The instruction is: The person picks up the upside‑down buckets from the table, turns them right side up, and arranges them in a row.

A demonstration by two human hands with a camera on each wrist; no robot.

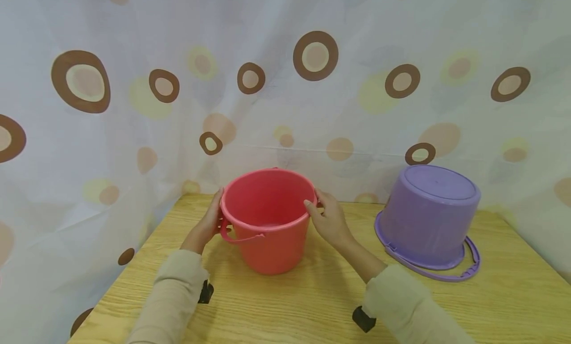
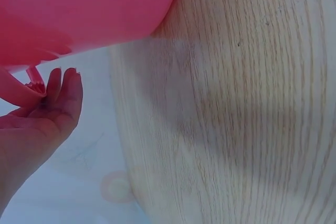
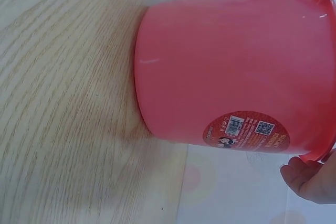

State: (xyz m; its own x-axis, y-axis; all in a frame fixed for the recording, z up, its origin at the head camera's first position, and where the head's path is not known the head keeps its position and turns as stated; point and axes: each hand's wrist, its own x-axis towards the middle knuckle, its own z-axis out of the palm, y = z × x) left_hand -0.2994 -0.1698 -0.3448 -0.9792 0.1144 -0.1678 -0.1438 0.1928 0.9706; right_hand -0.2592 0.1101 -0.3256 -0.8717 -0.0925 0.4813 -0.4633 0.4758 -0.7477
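A red plastic bucket [image 1: 274, 250] stands upright, mouth up, at the middle of the wooden table. My left hand [image 1: 208, 225] holds it at the left of the rim, beside the looped handle [image 1: 241, 240]. In the left wrist view, the left hand's fingers [image 2: 65, 93] show near the handle, under the rim. Opposite, my right hand [image 1: 329, 220] grips the right of the rim, thumb over the edge and fingers outside. A round printed label [image 3: 247, 131] shows on the bucket's wall in the right wrist view.
An upside-down purple bucket [image 1: 428, 215] sits at the right of the table [image 1: 285, 309], its handle [image 1: 446, 274] lying toward the front. Behind and to the left hangs a pale curtain [image 1: 285, 106] with brown rings. Black wrist pieces [image 1: 364, 318] show under both sleeves.
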